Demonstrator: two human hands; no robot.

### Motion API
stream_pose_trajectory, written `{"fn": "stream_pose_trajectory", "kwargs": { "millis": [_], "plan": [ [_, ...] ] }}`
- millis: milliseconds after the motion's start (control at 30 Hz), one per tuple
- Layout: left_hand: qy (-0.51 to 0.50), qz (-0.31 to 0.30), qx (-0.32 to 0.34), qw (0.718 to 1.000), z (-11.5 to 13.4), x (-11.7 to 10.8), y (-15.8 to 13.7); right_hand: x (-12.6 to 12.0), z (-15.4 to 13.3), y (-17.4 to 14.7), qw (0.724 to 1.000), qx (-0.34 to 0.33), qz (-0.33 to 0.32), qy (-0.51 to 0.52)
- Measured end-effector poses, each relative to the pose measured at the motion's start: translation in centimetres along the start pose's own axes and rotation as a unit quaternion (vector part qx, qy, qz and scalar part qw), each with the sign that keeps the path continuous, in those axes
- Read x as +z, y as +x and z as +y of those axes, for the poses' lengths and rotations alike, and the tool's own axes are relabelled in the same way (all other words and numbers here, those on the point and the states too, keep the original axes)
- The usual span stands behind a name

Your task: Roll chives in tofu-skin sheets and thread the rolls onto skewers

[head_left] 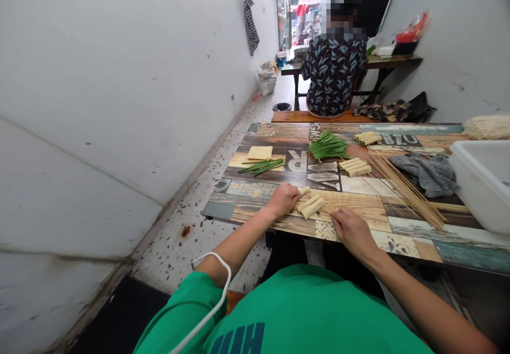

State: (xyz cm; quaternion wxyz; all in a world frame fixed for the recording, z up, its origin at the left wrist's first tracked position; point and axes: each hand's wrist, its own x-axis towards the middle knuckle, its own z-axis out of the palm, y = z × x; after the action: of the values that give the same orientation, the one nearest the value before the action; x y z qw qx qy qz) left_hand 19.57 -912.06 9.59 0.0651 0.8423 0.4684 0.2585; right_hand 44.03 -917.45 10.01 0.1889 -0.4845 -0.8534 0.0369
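Observation:
My left hand (283, 199) is closed on one end of a small pale-yellow tofu skin roll (305, 190) near the table's front edge. Two more tofu skin rolls (311, 207) lie side by side between my hands. To their right, my right hand (348, 225) is pinched around what looks like a thin skewer pointing toward the rolls; its tip is hard to make out. Beyond my hands are a stack of flat tofu skin sheets (260, 153), a few loose green chives (262, 167) and a larger chive pile (328, 145).
Finished rolls (354, 166) lie in groups beside a long bundle of bamboo skewers (406, 189). A grey cloth (426, 172) and a white plastic tub (482, 184) stand at the right of the patterned table (247, 205). Another person (334, 72) sits ahead, facing away.

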Motion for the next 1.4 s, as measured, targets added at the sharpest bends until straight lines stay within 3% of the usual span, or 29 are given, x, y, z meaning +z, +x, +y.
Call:
{"fn": "stream_pose_trajectory", "kwargs": {
  "millis": [200,367,633,800,967,1100,1233,1333,1400],
  "plan": [
    [-0.014,-0.014,-0.011,1.0,0.0,-0.6,0.3,0.5,-0.6,3.3,0.998,-0.001,-0.048,-0.028],
    [-0.007,-0.048,-0.009,0.999,1.1,-1.5,0.2,0.8,-0.7,4.0,0.999,-0.015,-0.038,-0.03],
    [0.036,0.065,-0.086,0.994,3.2,0.2,-1.0,0.9,-0.3,3.7,1.0,-0.017,0.009,-0.007],
    [0.008,0.105,-0.055,0.993,5.1,2.2,3.3,-1.0,4.1,3.3,0.998,-0.014,0.068,-0.004],
    [-0.002,0.061,-0.029,0.998,8.5,6.2,7.7,-2.9,10.0,1.0,0.997,-0.002,0.058,-0.051],
    [-0.042,0.041,-0.032,0.998,9.4,7.3,8.1,-4.2,12.2,0.6,0.995,-0.03,0.046,-0.081],
    [-0.069,0.066,-0.053,0.994,7.8,4.9,5.4,-6.1,11.7,5.5,0.995,-0.043,0.086,-0.027],
    [-0.016,0.076,-0.118,0.99,4.9,1.9,1.4,-6.0,9.5,12.3,0.994,-0.088,0.054,0.022],
    [0.015,0.07,-0.171,0.983,2.7,0.0,-1.4,-4.4,7.5,17.4,0.992,-0.12,0.019,0.043]
  ]
}}
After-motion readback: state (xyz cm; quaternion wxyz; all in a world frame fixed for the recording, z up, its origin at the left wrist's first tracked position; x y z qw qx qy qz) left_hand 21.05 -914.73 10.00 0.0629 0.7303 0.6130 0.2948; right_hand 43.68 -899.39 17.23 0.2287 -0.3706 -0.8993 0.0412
